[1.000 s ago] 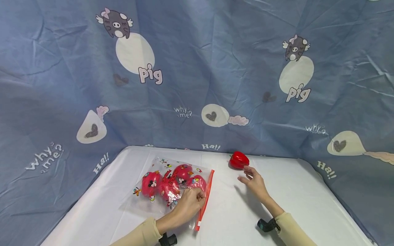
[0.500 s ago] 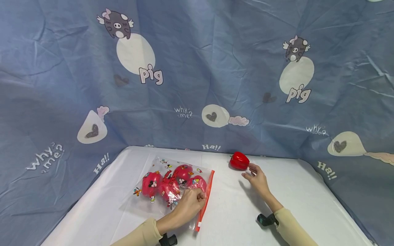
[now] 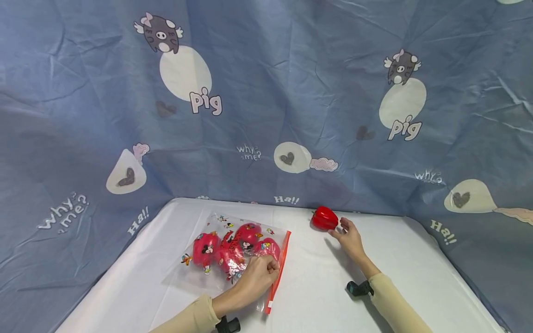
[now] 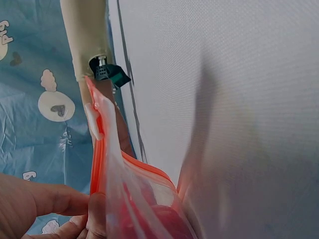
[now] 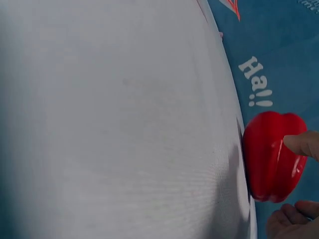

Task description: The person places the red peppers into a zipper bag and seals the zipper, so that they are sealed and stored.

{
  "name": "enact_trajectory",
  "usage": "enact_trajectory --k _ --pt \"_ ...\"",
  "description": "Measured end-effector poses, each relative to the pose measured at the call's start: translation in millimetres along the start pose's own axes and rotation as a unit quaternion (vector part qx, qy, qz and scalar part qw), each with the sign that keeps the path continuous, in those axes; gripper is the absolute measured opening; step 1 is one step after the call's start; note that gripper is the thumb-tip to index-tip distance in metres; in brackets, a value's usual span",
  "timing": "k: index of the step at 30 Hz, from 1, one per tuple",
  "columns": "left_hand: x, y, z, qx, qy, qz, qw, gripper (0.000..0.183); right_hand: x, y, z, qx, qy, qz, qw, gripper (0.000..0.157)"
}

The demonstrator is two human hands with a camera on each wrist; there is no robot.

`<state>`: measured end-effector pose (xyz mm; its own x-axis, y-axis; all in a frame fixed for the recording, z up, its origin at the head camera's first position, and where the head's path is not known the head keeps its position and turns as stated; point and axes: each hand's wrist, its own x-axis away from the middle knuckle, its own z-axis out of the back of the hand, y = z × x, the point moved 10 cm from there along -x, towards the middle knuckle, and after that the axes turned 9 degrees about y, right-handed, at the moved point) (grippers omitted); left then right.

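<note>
On the left of the table lies a clear zip bag (image 3: pixel 200 277) with cartoon prints and a red-orange zip edge (image 4: pixel 99 159); several round red things show through its plastic. My left hand (image 3: pixel 257 277) pinches the bag by its zip edge between thumb and fingers, and the left wrist view shows the mouth parted there. A shiny red bell pepper (image 3: pixel 325 218) sits near the table's back edge. My right hand (image 3: pixel 350 238) is just to its near right, thumb and fingers spread apart, not gripping it. In the right wrist view the thumb overlaps the pepper (image 5: pixel 269 154).
A white cloth covers the table (image 3: pixel 308 286). Behind and beside it hangs a blue printed curtain (image 3: pixel 258 92), close to the pepper at the back edge. Each wrist wears a small dark camera.
My right hand has shifted slightly right and its thumb and fingers have spread beside the bell pepper. My left hand and the bag have stayed in place.
</note>
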<state>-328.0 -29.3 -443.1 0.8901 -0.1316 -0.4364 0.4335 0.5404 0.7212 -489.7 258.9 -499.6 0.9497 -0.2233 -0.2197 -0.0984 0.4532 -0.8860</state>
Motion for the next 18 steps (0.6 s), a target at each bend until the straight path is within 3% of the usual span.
enact_trajectory --k 18 --pt "0.7 1.2 0.7 -0.001 0.000 -0.005 1.0000 0.014 -18.6 9.1 -13.8 -0.012 -0.007 -0.020 1.000 0.079"
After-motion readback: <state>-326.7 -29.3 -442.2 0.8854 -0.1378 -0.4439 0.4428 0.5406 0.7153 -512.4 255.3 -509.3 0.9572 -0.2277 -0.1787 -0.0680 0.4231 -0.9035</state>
